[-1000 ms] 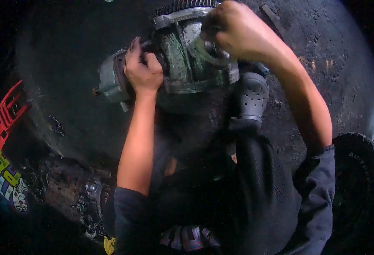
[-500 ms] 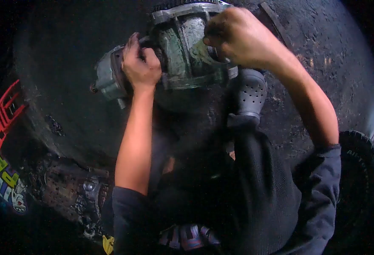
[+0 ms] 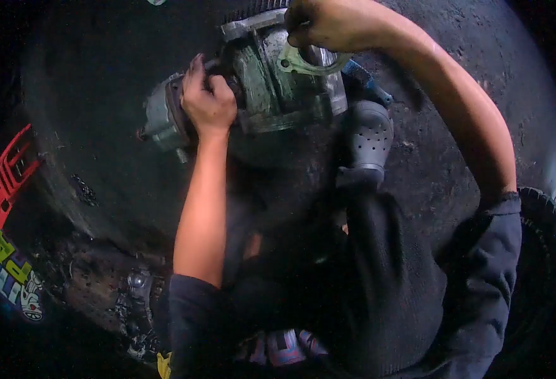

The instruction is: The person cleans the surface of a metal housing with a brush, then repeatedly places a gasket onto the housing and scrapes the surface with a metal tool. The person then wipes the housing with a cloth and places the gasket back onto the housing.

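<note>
A grey, grease-stained metal gear housing [image 3: 256, 79] with ribs lies on the dark ground. My left hand [image 3: 208, 101] grips it near its left end, fingers curled by the seam with a smaller end housing [image 3: 162, 117]. Its fingertips are partly hidden. My right hand [image 3: 332, 25] pinches a pale metal flange ring [image 3: 298, 65] with a bolt hole in its lobe. The ring is tilted above the housing's right part and overlaps it in this view. A row of teeth [image 3: 259, 7] shows along the housing's far edge.
My grey clog [image 3: 369, 132] rests close to the housing's near right corner, with a blue tool-like piece [image 3: 368, 81] just beyond. A tire [image 3: 537, 252] stands at right. Greasy metal parts [image 3: 136, 303] lie at lower left, near a red slotted panel [image 3: 9, 177].
My right hand has lifted the flange ring up and away to the far side, uncovering the blue piece. The left hand has stayed nearly in place on the housing.
</note>
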{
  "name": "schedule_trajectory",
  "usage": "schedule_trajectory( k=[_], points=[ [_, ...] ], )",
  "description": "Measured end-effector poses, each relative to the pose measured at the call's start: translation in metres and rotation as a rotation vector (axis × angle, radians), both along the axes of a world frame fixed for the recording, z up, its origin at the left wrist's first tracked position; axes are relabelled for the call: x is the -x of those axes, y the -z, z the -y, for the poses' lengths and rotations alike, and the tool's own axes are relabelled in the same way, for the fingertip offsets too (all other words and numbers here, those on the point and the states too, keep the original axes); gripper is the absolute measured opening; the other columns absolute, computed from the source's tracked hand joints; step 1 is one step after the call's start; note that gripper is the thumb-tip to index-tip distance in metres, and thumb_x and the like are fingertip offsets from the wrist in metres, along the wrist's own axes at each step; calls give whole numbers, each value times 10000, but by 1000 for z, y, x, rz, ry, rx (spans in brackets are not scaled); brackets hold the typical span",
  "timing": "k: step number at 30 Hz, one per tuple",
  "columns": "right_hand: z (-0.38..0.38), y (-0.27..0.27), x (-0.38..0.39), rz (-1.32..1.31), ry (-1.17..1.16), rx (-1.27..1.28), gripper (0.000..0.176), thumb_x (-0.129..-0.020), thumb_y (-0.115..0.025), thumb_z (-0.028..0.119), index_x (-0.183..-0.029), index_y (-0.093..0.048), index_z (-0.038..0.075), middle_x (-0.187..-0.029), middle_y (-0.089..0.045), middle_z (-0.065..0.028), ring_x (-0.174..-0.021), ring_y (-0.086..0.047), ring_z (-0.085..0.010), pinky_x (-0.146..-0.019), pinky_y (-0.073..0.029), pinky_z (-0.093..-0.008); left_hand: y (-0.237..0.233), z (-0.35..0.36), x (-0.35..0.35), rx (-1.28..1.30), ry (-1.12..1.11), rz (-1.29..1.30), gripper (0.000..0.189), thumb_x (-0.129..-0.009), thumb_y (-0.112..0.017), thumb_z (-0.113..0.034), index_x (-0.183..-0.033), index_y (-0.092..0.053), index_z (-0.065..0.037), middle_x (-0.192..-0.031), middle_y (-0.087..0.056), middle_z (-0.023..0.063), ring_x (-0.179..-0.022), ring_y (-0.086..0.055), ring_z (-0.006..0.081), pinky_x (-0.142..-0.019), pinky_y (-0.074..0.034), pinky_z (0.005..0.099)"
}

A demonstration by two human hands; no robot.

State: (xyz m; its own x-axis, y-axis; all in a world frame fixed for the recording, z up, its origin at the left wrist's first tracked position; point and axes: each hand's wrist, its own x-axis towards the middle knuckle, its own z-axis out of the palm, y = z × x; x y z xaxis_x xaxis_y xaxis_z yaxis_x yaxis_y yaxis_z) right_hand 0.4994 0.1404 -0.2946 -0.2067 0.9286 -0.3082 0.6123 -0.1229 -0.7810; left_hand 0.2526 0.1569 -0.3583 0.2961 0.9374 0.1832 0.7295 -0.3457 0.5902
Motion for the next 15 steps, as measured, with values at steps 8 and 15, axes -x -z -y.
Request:
schedule_trajectory(
  k=[8, 15],
  points=[
    [-4, 31, -11, 84, 63, -153, 216, -753, -611, 53, -953, -669, -5, -882, -673, -177, -768, -656, -280, -717, -528, -351, 0, 0, -1, -48, 27, -50, 406, -734, -485, -110, -1074, -596, 83, -1064, -609, 261, -1007, -572, 403, -916, -431, 424],
    [-12, 5, 0, 193, -172, -29, 195, -625, -621, 151, -704, -654, -25, -699, -610, -243, -673, -627, -381, -618, -508, -437, 0, 1, 1, 25, -15, -29, 418, -733, -483, -114, -1088, -593, 77, -1081, -605, 258, -1027, -567, 397, -927, -426, 416]
  ],
)
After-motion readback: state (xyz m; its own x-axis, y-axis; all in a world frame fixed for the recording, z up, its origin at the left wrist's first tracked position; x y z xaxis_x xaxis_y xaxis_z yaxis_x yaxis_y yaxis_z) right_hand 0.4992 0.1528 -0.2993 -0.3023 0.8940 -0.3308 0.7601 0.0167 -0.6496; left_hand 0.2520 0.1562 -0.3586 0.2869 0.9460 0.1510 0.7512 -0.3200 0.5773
